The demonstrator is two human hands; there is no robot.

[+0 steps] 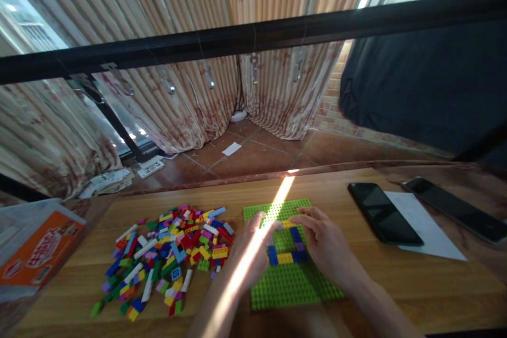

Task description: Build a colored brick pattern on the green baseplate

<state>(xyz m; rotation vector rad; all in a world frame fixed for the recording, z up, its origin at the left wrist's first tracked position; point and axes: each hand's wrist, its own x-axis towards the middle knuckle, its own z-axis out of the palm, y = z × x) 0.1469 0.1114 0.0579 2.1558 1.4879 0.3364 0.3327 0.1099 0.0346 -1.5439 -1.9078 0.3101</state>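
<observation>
Left hand, right hand curled, grip unclear, at one brick ring on one plate; one brick pile, two phones; wood table, tile floor, curtains.

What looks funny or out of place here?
The white paper on the floor looks a bit odd: it lies by itself in front of the curtains, as if dropped. The loose bricks are jumbled beside the green baseplate, but nothing looks clearly broken.

The wooden table carries loose bricks beside my left hand, a phone and paper beyond my right hand, a green baseplate beneath both.
</observation>
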